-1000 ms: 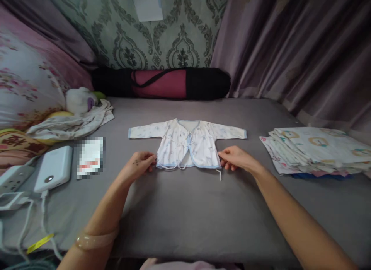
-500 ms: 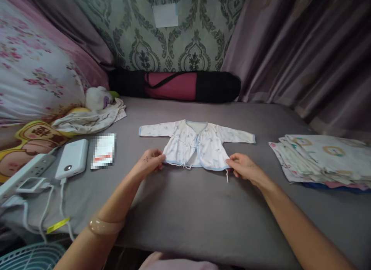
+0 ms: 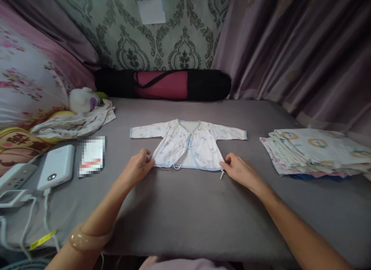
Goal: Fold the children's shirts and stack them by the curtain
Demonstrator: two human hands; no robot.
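A small white baby jacket [image 3: 203,146] with blue edging, a faint blue print and tie strings lies spread on the grey surface, both sleeves stretched out sideways. Its front is tied near the chest and parts below that. My left hand [image 3: 139,165] pinches the lower left corner of the hem. At the lower right corner, my right hand [image 3: 236,167] grips the hem between thumb and fingers, and a short string hangs beside it. The hem is drawn wide between my two hands.
To the right lies a stack of folded cloths [image 3: 315,150]. At left are a white power bank [image 3: 56,167] with a cable, a power strip [image 3: 17,177], a blurred packet [image 3: 92,156] and a plush toy [image 3: 82,99]. A long black and red bag [image 3: 162,84] lies along the wall.
My left hand has moved outward, pulling the jacket's hem wider and straighter. The right hand still holds its corner. The whole view has shifted a little.
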